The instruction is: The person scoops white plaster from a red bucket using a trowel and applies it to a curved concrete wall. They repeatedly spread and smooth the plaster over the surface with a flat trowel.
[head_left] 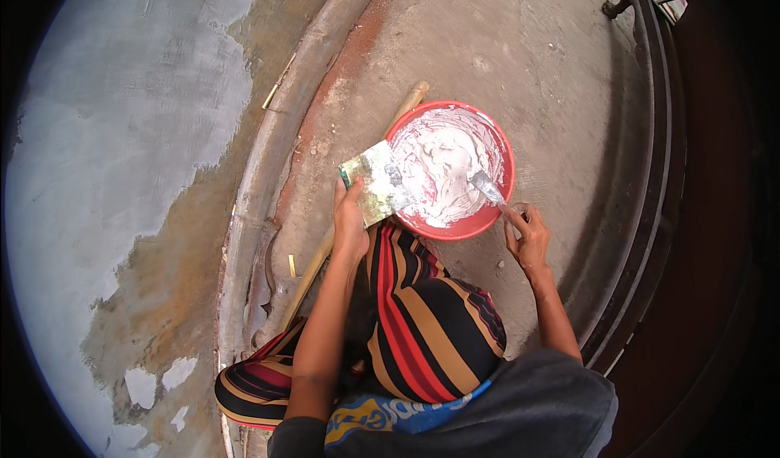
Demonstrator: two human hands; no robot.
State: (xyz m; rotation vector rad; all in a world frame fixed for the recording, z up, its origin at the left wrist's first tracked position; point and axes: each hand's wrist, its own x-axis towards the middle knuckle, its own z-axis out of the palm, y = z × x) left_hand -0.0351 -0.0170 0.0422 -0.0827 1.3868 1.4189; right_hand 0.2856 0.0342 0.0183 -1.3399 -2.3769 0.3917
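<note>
A red basin point(504, 157) half lined with white creamy paste point(435, 153) sits in front of my knees. My left hand point(348, 218) grips a square, paste-smeared board point(371, 183), held at the basin's left rim and partly over it. In my right hand point(527, 235) is a putty knife point(487, 187), its metal blade at the right part of the paste. My legs in striped trousers point(422, 328) are bent beneath my arms.
A pale, patchily coated surface point(130, 133) runs along the left, edged by a long curved ledge point(284, 113). A wooden pole point(410, 101) lies behind the basin on the dusty concrete point(512, 44). Dark rails point(654, 109) and a brown panel point(707, 214) line the right.
</note>
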